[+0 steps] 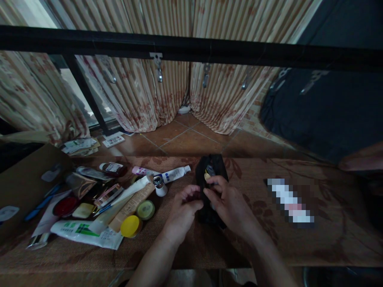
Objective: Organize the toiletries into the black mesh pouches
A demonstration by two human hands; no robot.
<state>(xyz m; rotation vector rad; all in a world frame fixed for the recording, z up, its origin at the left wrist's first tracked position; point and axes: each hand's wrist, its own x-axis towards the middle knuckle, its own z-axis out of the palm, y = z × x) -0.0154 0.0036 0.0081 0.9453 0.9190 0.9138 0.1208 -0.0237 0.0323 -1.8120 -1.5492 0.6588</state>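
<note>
A black pouch [212, 217] lies on the cloth-covered table in front of me, its opening spread lengthwise. My left hand [186, 205] is closed on the pouch's left edge, thumb and fingers pinching the dark fabric. On the other side, my right hand [226, 197] is closed at the opening, with thumb and index finger close together on the fabric. Just beyond the right fingertips a small round tan piece [207, 176] shows inside the pouch, beside something with yellow and grey. The rest of the contents is hidden by the fabric and my hands.
Left of the pouch lie several tubes and jars, including a white-green tube [86, 233], a yellow-lidded jar [131, 226] and a small white bottle [160, 186]. A cardboard box [36, 179] stands far left. A blurred-out object [290, 201] lies right. Another person's hand [363, 157] shows at the right edge.
</note>
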